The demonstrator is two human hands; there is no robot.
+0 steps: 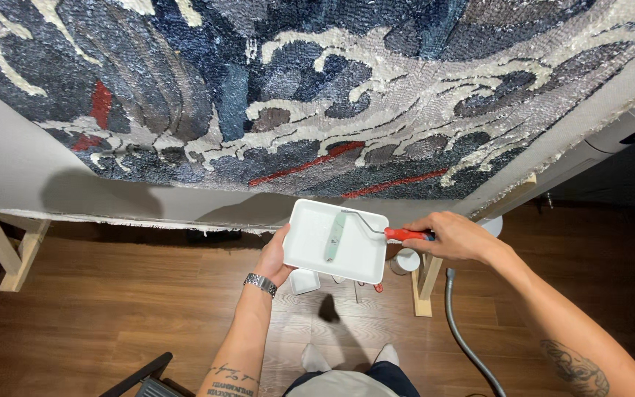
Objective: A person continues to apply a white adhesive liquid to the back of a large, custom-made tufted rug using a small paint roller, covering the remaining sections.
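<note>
The left hand [275,256] is closed on the left edge of a white tray [336,240], fingers under it and thumb at the rim, and holds it up in the air above the wooden floor [112,309]. The right hand [453,237] is wrapped tight round the red handle [408,234] of a paint roller [335,237].

The roller's pale green sleeve lies inside the tray with its long axis running from the tray's far rim toward the near rim, tilted slightly left at the bottom. The wire arm bends from the sleeve's top end and the handle points out to the right, past the tray's right edge and roughly level.

Just beyond the tray's far rim hangs the lower edge of a big tufted rug [317,95] in dark blue, grey, cream and red, stretched on a wooden frame [16,254]; the tray sits close below that edge. Below and to the left the floor lies open; to the right a frame leg [426,283] and a grey hose [464,338] stand near the right forearm. Two socked feet [347,358] show beneath the tray.
</note>
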